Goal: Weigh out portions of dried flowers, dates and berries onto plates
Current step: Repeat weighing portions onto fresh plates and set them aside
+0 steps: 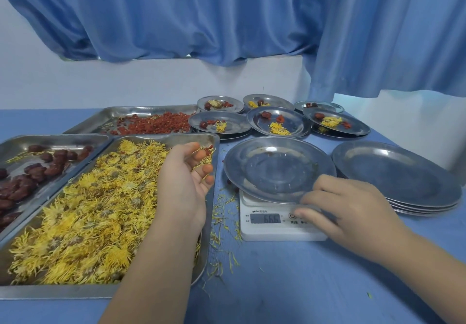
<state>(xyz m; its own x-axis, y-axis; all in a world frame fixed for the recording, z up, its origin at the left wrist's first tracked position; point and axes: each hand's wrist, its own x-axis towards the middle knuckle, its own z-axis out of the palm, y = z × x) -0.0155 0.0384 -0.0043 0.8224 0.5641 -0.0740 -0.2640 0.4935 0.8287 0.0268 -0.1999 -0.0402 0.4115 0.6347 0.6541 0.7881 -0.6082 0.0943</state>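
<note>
As flowers point(88, 210) fill tray point(50, 292), dates point(25, 180) adjoin.

trays point(50, 292) point(15, 152) point(113, 115) 3 | filled plates point(234, 107) point(280, 102) point(332, 107) point(237, 122) point(297, 124) point(355, 128) 6 | scale point(272, 230) 1 | hands point(185, 180) point(353, 202) 2

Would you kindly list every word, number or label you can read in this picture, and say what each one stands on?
"666": on the display of the white kitchen scale; any decimal point is too blurred to tell.
Small print above the display: too blurred to read.
Labels beside the scale's buttons: too small and blurred to read.
No other text is visible.
</note>
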